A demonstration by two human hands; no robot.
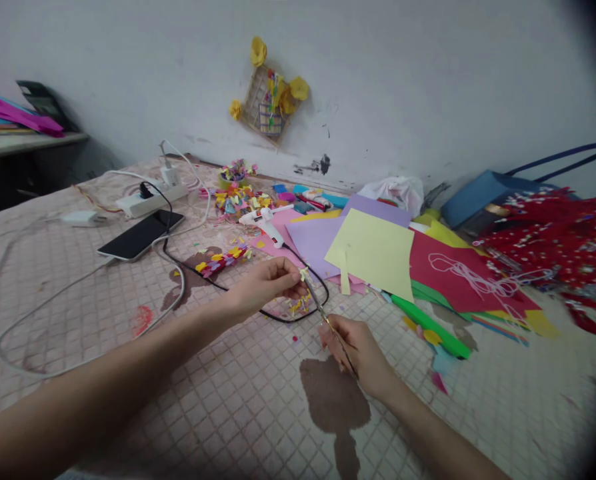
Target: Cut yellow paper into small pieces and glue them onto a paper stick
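My left hand [271, 283] is closed in a pinch on a small pale yellow paper piece [304, 274]. Gold-handled scissors [322, 309] are gripped in my right hand [355, 350], their blades pointing up and left to the paper piece. Whether the blades touch it I cannot tell. Beneath my left fingers lie small yellow paper scraps [301, 305] on the table. A pale yellow sheet [375, 250] with a narrow strip [345, 270] on it rests beyond my hands. Left of my left hand is a strip covered with colourful paper flowers [223, 260].
A white glue gun [268, 223] lies behind my left hand, its black cord looping around under that hand. At left are a phone [142, 235] and a power strip [151, 200] with cables. Coloured sheets, white string [478, 277], red tinsel-like material [553, 237] and a blue bag [488, 193] lie right.
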